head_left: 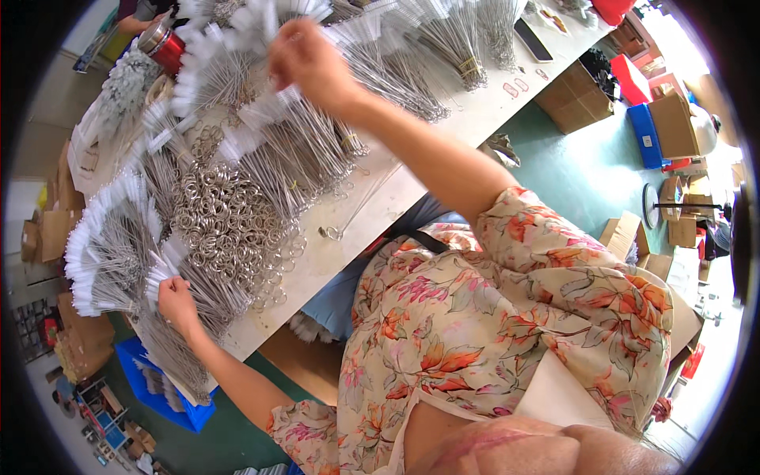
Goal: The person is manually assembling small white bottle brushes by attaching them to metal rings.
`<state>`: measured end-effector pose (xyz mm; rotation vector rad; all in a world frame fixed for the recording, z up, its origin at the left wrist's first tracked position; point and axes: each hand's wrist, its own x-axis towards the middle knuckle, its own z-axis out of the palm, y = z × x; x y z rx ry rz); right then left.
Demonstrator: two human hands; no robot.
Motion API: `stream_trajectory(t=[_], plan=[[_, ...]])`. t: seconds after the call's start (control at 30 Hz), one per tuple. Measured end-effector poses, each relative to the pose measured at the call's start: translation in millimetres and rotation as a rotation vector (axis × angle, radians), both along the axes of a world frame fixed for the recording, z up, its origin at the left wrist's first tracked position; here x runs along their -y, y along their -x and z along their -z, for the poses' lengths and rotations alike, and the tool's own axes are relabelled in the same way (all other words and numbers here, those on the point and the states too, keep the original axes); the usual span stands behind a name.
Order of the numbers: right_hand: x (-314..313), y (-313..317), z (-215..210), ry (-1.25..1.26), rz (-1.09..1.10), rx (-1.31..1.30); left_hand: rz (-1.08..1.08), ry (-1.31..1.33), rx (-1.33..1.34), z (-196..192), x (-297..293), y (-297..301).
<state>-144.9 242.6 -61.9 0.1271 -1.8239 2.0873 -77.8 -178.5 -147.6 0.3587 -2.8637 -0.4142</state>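
The right hand point(305, 59) is reaching to 12 o'clock, fingers pinched on white-tipped wire brushes point(261, 87) fanned across the desk point(443, 150). The left hand point(176, 301), at 8 o'clock, is closing on another bundle point(119, 253) beside the ring pile point(226, 226). Grip near the wire stems, keeping bristles clear and uncrushed.

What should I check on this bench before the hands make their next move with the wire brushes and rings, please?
1. Left hand has a hold on a brush bundle at the near edge: ok, fingers rest on it.
2. Right hand grips brushes from the far bundles: cannot tell, fingers are blurred.
3. Metal rings within reach: ok, heaped between the hands.
4. Single loose brush lies free on the white table: ok, apart from the heaps.
5. Red can clear of the right arm: ok, it stands to its left.
6. Bundles tied: cannot tell for most.
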Motion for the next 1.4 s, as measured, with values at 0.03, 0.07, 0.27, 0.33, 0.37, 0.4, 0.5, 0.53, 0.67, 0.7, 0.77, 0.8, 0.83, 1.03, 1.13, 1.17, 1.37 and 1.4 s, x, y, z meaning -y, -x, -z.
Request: stream_trajectory(t=[0.03,0.07,0.27,0.33,0.37,0.4,0.5,0.53,0.67,0.7,0.77,0.8,0.83,1.03,1.13,1.17,1.37,1.4], plan=[[-28.8,5.5,0.1,-0.336,0.271,-0.11,0.006,-0.105,-0.006,1.8,5.5,2.9],[-53.7,3.4,-5.6,-0.54,0.39,-0.061,0.015,-0.088,-0.011,3.1,17.2,3.6],[-147.5,0.4,37.5,-1.239,0.458,0.356,-0.041,-0.437,-0.66,-36.1,-37.0,11.2],[-148.4,0.2,42.6,-1.212,0.335,0.443,0.0,-0.518,-0.717,-49.4,-57.9,8.1],[-148.6,0.4,46.6,-1.211,0.343,0.447,0.008,-0.521,-0.715,-48.7,-62.1,6.4],[-147.5,3.7,51.0,-1.174,0.349,0.445,0.014,-0.61,-0.673,-47.6,-63.3,3.3],[-150.6,2.1,51.6,-1.256,0.332,0.447,0.022,-0.716,-0.547,-47.9,-78.0,-3.5],[-139.1,-0.4,40.5,-1.345,0.298,0.453,0.06,-0.632,-0.539,-46.8,-74.7,-10.2],[-130.6,2.9,34.4,-1.372,0.417,0.016,0.15,-0.621,-0.55,-49.1,-92.5,-12.7],[-131.6,5.7,29.8,-1.369,0.423,0.019,0.113,-0.754,-0.528,-52.2,-91.2,-13.3],[-154.4,14.5,7.4,-0.851,0.479,-0.25,0.173,-0.868,-0.558,-59.3,-101.4,-15.2],[-170.7,17.0,-8.2,-0.469,0.337,-0.207,0.105,-0.785,-0.514,-63.8,-102.4,-22.2],[-198.1,11.0,-28.8,-0.1,0.205,-0.161,0.05,-0.714,-0.467,-68.7,-103.5,-28.0],[-400.7,3.6,5.9,-0.983,1.017,0.089,-0.015,-1.012,-0.392,-51.9,-93.3,-60.7],[-360.9,-12.4,4.7,-1.35,1.051,0.322,-0.061,-1.014,-0.361,-35.8,-91.1,-69.2],[-358.6,-14.6,4.1,-1.319,1.022,0.453,-0.059,-1.065,-0.352,-30.0,-91.9,-67.5],[-371.3,-3.8,5.7,-1.242,1.003,0.524,-0.063,-1.367,-0.366,-27.2,-106.3,-63.8],[-369.5,-1.9,1.5,-1.247,1.077,0.314,-0.087,-1.457,-0.4,-28.2,-109.8,-60.6]])
